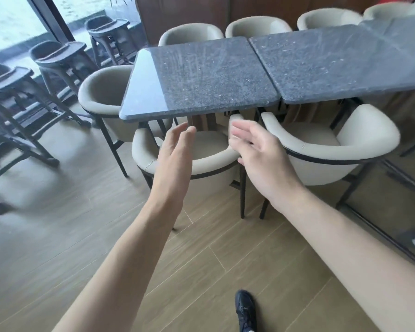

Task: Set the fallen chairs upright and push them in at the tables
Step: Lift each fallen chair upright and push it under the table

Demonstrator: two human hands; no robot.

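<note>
Head view shows our left hand (177, 149) and right hand (257, 152) both released, fingers straight, hovering over the near cream chair (211, 159). It stands upright, its front hidden under the dark tabletop (201, 77). Our fingertips blur; we cannot tell whether they touch it.

Both forearms are bare, with no sleeves showing; the left hand (177, 149) and right hand (259, 152) wear no rings. One dark navy laced shoe (246, 310) shows.
</note>
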